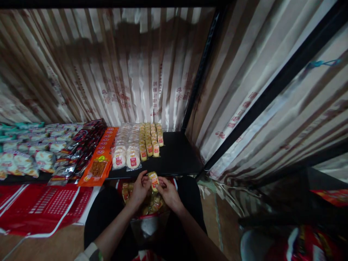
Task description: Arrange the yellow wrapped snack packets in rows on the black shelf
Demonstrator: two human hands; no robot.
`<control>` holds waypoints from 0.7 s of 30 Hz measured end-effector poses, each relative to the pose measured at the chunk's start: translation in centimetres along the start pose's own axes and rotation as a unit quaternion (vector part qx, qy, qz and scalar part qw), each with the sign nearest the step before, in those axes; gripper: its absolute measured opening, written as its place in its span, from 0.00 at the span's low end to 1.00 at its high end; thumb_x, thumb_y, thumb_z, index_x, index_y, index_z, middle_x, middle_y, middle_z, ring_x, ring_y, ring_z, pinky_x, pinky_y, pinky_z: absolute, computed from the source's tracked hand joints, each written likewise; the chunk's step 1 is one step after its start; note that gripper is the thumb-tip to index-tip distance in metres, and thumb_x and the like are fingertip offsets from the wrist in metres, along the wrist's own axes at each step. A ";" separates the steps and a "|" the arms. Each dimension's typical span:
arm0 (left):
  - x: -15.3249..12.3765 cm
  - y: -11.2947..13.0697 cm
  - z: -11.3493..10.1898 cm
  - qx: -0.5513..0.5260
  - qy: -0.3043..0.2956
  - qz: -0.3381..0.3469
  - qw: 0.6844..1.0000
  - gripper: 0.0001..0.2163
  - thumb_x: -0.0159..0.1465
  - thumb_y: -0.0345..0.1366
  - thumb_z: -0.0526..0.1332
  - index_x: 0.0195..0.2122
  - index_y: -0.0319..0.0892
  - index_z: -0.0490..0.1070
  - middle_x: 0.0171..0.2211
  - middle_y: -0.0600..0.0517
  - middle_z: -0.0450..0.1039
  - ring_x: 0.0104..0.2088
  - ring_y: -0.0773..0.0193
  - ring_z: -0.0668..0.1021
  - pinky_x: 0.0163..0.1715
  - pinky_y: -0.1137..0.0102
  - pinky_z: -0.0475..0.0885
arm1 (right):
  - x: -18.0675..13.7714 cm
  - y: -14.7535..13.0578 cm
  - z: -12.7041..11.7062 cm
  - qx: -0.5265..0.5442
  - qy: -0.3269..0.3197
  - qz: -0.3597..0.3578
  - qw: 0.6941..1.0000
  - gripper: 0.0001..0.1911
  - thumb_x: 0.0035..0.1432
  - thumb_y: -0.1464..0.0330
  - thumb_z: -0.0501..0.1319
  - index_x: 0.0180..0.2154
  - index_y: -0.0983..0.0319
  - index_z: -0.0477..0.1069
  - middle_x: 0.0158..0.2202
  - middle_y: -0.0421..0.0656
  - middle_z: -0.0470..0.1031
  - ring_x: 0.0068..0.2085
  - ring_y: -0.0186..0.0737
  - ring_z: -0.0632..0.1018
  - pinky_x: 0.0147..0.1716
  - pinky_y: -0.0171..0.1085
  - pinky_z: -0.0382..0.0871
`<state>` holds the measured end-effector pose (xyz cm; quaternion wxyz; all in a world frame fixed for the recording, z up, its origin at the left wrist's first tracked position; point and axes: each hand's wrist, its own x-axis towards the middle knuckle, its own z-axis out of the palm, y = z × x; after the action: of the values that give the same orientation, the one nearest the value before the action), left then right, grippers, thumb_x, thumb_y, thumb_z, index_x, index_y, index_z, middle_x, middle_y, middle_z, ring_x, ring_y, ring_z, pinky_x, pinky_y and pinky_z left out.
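My left hand point(140, 190) and my right hand point(168, 192) together pinch a small yellow snack packet point(153, 179) just below the front edge of a black shelf point(176, 156). Beneath my hands lies an open bag of similar yellow packets point(150, 206), resting between my knees. On the shelf, straight ahead, stand two rows of the same yellow packets point(150, 139). To their left lie rows of round white cakes in clear wrap point(126, 150).
Further left on the shelf are orange packets point(102, 159), dark foil packets point(81, 148) and pale green-white bags point(29, 148). Red plastic bags point(40, 208) lie on the floor at left. Striped curtains hang behind, and a black frame post point(199, 79) stands at right.
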<state>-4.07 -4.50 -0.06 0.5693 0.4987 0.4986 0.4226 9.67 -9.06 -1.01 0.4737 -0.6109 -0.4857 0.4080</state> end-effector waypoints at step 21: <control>4.3 4.2 8.5 0.067 -0.048 0.046 0.996 0.16 0.59 0.33 0.54 0.49 0.42 0.68 0.52 0.46 0.67 0.48 0.60 0.72 0.47 0.66 0.68 | 10.2 0.8 -5.7 -0.042 0.157 -0.010 0.987 0.20 0.51 0.61 0.56 0.46 0.62 0.68 0.40 0.46 0.76 0.38 0.41 0.77 0.41 0.41 0.71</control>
<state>4.98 -0.94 3.56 0.5374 0.5779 0.4745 0.3899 17.28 -0.16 -0.91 0.5219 -0.6819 -0.4284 0.2813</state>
